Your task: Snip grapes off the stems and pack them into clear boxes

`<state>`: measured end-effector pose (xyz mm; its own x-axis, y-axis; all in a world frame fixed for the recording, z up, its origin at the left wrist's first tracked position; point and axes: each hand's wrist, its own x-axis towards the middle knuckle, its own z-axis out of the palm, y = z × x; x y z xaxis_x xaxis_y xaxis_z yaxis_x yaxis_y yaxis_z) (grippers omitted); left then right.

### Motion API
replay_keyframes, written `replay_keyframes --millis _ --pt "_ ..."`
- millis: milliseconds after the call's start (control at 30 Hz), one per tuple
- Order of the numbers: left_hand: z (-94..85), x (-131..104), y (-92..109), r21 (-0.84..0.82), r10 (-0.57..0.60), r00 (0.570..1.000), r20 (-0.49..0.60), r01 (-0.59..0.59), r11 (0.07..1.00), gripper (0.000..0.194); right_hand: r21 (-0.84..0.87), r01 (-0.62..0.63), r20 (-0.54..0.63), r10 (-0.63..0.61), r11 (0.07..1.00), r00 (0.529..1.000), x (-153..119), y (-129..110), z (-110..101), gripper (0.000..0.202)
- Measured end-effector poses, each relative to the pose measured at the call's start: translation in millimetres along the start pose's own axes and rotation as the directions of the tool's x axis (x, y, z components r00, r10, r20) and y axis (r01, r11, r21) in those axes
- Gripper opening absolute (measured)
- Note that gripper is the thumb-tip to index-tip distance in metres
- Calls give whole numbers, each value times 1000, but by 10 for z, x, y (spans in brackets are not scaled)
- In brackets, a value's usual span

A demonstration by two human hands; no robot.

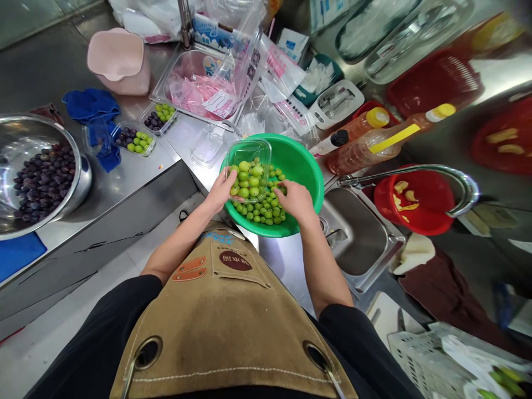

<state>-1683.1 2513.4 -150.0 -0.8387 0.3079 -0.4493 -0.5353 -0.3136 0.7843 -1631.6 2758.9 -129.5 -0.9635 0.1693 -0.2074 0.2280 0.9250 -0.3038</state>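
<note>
My left hand (223, 189) grips the left side of a clear plastic container (258, 147) with green grapes (248, 178) in it. The container is over the left part of a green basin (305, 160), which holds many more loose green grapes (266, 213). Inside the basin, my right hand (294, 198) is bent down among the grapes, just right of the container. Its fingertips are closed in, and what they hold is hidden. A clear lid or open box (206, 148) lies on the counter left of the basin.
Two packed boxes of dark and green grapes (133, 139) (159, 117) stand left, near a steel bowl (68, 194) of dark grapes. A steel sink (359, 235) lies right, below bottles (376, 147), a faucet (465, 185) and a red basin (386, 194). A pink bin (120, 58) stands behind.
</note>
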Motion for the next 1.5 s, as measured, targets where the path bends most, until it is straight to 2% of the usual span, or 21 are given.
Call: replay_keyframes --millis 33,100,167,233,267,333,400,467,700,767,833,900,967,1000,1067,1133,1167,1233,1300,1400,1500 --pt "-3 3 4 13 9 1000 2 -9 1000 41 -5 11 13 -11 1000 1000 -17 -1 29 34" --pt "-3 9 -3 53 32 999 8 -33 998 41 49 69 -135 -61 996 989 -73 -99 12 34" --pt "2 14 -29 109 62 998 22 -64 992 41 118 187 -343 -137 975 929 -131 -309 -68 35" --pt "4 18 -65 165 88 995 49 -95 982 41 93 342 -410 -277 935 869 -152 -575 -155 35" --pt "2 20 -84 187 98 993 67 -109 976 41 39 405 -376 -363 913 853 -144 -704 -190 36" --pt "-11 21 -117 209 119 989 91 -136 968 40 -99 477 -223 -486 874 845 -100 -907 -239 38" --pt "-33 15 -136 203 147 985 87 -162 966 40 -213 505 -63 -528 836 847 -52 -1011 -265 41" --pt "-59 0 -140 189 160 985 64 -169 967 41 -281 538 33 -552 795 833 -28 -1035 -282 40" --pt "-106 -96 -85 194 108 993 35 -113 974 42 -416 611 182 -597 673 781 -17 -1072 -429 33" --pt "-122 -120 -48 181 77 997 33 -82 980 42 -408 639 179 -629 652 756 6 -1077 -522 31" --pt "-157 -135 5 147 61 998 16 -63 987 44 -350 655 108 -665 670 739 13 -1018 -605 31" --pt "-220 -141 76 108 57 998 -19 -55 993 48 -253 621 -29 -648 742 761 -9 -881 -625 33" --pt "-313 -145 164 66 61 996 -60 -57 996 53 -166 526 -90 -544 834 834 -44 -691 -547 36" --pt "-372 -149 213 40 61 995 -74 -58 997 55 -151 462 -45 -473 874 880 -53 -591 -474 37" --pt "-508 -160 322 -20 72 993 -89 -74 997 58 -203 350 176 -317 915 932 -36 -431 -299 38" --pt "-664 -178 438 -66 109 989 -98 -116 991 64 -263 317 326 -225 911 918 34 -386 -150 45" --pt "-747 -188 497 -78 139 985 -103 -147 986 67 -259 325 328 -234 910 915 84 -424 -106 48" --pt "-922 -212 612 -84 208 971 -119 -219 972 73 -176 371 208 -334 912 919 198 -630 -93 47" --pt "-1106 -243 725 -84 263 954 -145 -277 957 75 -50 441 39 -440 896 897 331 -976 -152 43" --pt "-1399 -331 892 -88 314 926 -211 -338 937 77 109 567 -93 -560 816 823 580 -1636 -225 36" --pt "-1728 -495 1045 -94 352 892 -282 -391 916 77 199 678 -154 -660 708 735 900 -2347 -125 34"
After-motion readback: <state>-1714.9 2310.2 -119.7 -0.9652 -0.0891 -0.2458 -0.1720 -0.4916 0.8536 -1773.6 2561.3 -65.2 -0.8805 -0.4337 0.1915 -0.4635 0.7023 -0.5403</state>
